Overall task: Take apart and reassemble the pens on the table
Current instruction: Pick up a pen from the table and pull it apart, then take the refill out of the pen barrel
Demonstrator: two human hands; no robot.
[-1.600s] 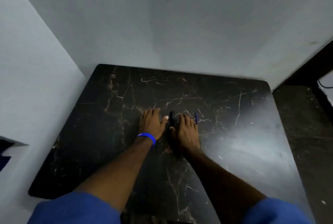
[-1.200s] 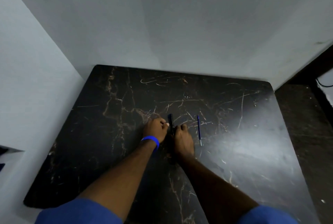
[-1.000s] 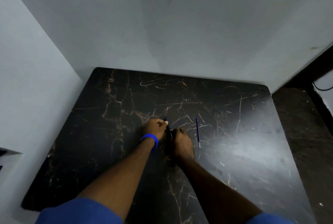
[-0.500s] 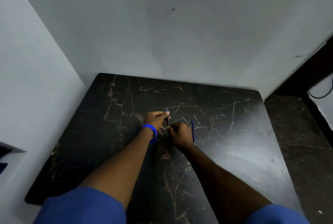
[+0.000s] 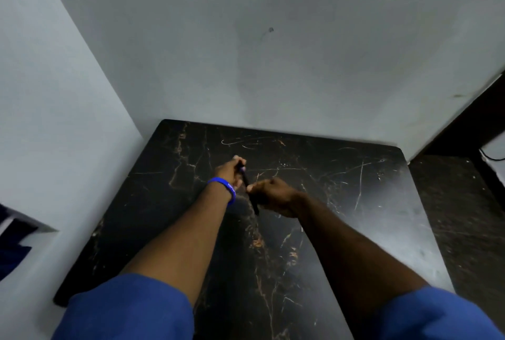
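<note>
Above the tabletop [image 5: 355, 230], the left hand [image 5: 231, 174] and right hand [image 5: 273, 194] both grip 1 dark pen [image 5: 250, 192].

Dim, soft overhead light; glare on table [image 5: 396, 230]; wide-angle edge distortion

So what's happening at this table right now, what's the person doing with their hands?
A person in blue sleeves holds a dark pen in both hands above a black marble-patterned table. The left hand, with a blue wristband, grips the far end; the right hand grips nearer the middle. The pen looks whole; whether they are pulling or twisting it cannot be told.
</note>
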